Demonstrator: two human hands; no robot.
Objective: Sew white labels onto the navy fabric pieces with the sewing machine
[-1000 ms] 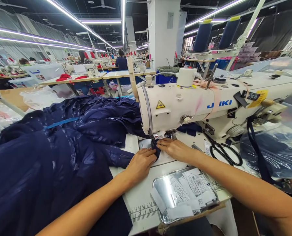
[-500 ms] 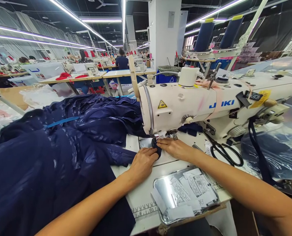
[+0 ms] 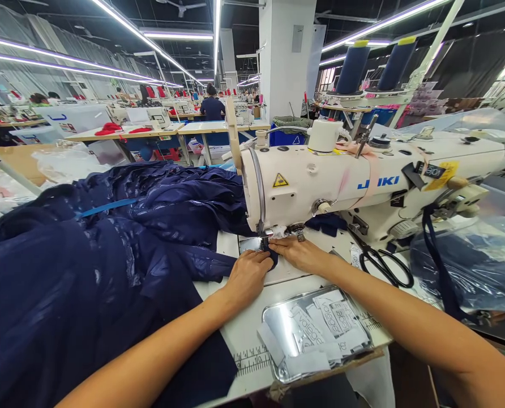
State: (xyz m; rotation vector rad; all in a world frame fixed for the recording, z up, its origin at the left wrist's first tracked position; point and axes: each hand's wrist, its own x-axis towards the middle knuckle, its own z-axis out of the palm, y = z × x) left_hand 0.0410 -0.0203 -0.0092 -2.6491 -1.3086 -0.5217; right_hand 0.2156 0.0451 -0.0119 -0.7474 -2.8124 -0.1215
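At the needle of the white sewing machine [image 3: 303,175], a narrow end of the navy garment [image 3: 205,266] lies on the machine bed. My left hand [image 3: 249,275] presses its closed fingers onto this cloth just in front of the needle. From the right, my right hand [image 3: 297,254] holds the same cloth with fingers together, close beside the presser foot [image 3: 264,241]. Both sets of fingertips nearly meet, and the cloth beneath them is partly hidden. The rest of the garment spreads in a big heap to the left, with a blue strip [image 3: 107,207] on it.
A metal tray [image 3: 278,317] of white printed labels [image 3: 331,311] sits at the table's front. Black scissors [image 3: 386,266] lie right of my right forearm, near a plastic-wrapped bundle [image 3: 473,266]. Two navy thread cones [image 3: 352,68] stand behind. A person [image 3: 212,105] sits far back.
The camera view has shifted slightly, so the tray, scissors and machine appear a little further left. Both hands stay on the cloth at the needle, with hardly any visible movement.
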